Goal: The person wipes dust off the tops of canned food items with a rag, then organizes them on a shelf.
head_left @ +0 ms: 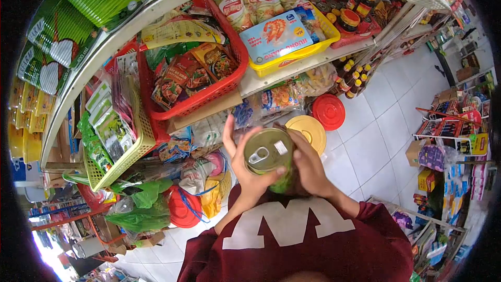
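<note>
A can [267, 150] with a pull-tab lid is held in front of my chest, its top turned up toward me. On the lid sits a small white sticker, and part of a green side shows below. My left hand [246, 169] grips the can from the left, thumb across the near rim, with one finger sticking up and away. From the right, my right hand [308, 167] is wrapped against the can's side, its fingertips partly hidden behind it. The lower part of the can is hidden by my hands.
Ahead is a shelf with a red basket [241, 75] of seasoning packets, a yellow basket [334, 39] with a blue box [276, 34], and a pale yellow basket [128, 159] at left. Large green cans [60, 36] stand above. Red and yellow lids [329, 112] lie lower, near the tiled floor [360, 146].
</note>
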The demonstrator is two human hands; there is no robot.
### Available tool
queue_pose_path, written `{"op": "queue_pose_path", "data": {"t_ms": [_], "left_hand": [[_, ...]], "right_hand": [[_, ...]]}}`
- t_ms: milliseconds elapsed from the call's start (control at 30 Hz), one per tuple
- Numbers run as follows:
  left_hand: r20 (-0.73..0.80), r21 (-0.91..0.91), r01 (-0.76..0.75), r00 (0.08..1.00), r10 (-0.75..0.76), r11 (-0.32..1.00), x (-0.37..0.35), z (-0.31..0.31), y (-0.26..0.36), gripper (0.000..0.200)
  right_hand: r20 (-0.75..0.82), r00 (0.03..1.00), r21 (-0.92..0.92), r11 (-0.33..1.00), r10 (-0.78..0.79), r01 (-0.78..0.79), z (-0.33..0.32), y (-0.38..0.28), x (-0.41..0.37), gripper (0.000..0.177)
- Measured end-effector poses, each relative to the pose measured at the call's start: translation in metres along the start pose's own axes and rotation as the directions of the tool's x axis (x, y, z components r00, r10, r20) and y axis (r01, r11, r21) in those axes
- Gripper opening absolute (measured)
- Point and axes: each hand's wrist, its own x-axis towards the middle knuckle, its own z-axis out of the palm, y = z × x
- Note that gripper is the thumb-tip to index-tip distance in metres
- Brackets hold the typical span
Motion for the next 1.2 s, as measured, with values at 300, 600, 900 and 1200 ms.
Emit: {"op": "queue_pose_path", "data": {"t_ms": [300, 600, 900, 1200], "left_hand": [[0.331, -0.066, -0.292, 0.896, 0.297, 0.954, 0.021, -0.002, 0.022, 0.079], [0.242, 0.022, -0.103, 0.966, 0.094, 0.994, -0.005, -0.003, 0.002, 0.083], [-0.309, -0.751, 0.098, 0.822, -0.479, 0.653, -0.001, 0.002, -0.044, 0.065], [0.051, -0.331, 0.059, 0.998, -0.045, 0.942, -0.002, 0.002, -0.011, 0.089]], "right_hand": [[0.107, 0.862, 0.457, 0.745, 0.496, -0.486, 0.001, 0.000, -0.005, 0.037], [0.379, 0.904, 0.314, 0.891, 0.200, -0.328, 0.005, 0.053, 0.001, 0.032], [0.554, 0.692, 0.818, -0.149, 0.463, -0.556, 0.032, 0.029, 0.000, 0.047], [0.584, 0.656, 0.732, 0.039, 0.479, -0.680, 0.008, 0.026, -0.003, 0.051]]}}
